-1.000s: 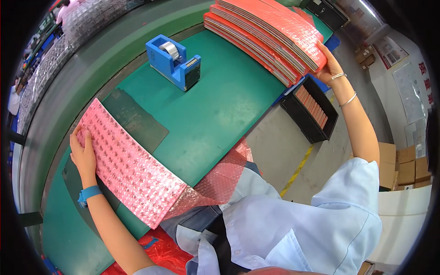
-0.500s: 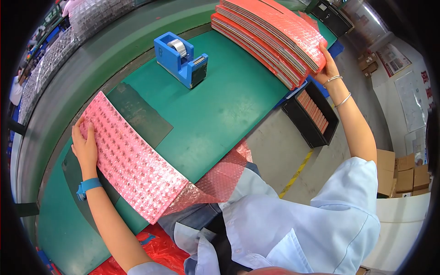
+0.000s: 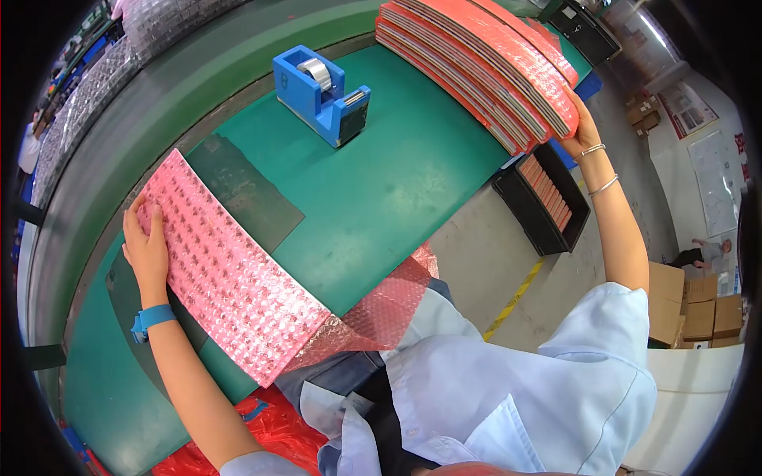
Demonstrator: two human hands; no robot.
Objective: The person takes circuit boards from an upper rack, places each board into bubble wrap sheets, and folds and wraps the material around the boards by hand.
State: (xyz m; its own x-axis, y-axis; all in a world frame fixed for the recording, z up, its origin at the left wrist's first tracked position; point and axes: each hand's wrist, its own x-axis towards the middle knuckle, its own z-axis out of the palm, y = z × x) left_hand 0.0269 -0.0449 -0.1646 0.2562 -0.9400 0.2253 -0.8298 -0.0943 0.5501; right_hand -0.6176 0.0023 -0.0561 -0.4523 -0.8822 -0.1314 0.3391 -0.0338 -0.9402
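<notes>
My left hand (image 3: 146,250) grips the left edge of a pink bubble-wrap bag (image 3: 230,270), its thumb on top and its fingers at the edge. The bag lies flat on the green table, its loose see-through end (image 3: 361,329) hanging over the edge toward my lap. At the far right, my right hand (image 3: 582,127) is closed on the near end of a stack of flat, red-covered packs (image 3: 484,59) in shiny wrap. Its thumb is at the side, and its other fingers are partly hidden by the stack.
A blue tape dispenser (image 3: 321,95) stands on the green table (image 3: 389,190). Dark mats (image 3: 246,190) lie beside the bag. Below the table's right edge sits a black bin (image 3: 508,194) of reddish packs. Red plastic (image 3: 278,428) is by my left forearm. Cardboard boxes (image 3: 698,305) stand at right.
My right hand has shifted slightly right along the end of the stack, and the view has turned a little. My left hand stays on the bag. A person has come into view at far right.
</notes>
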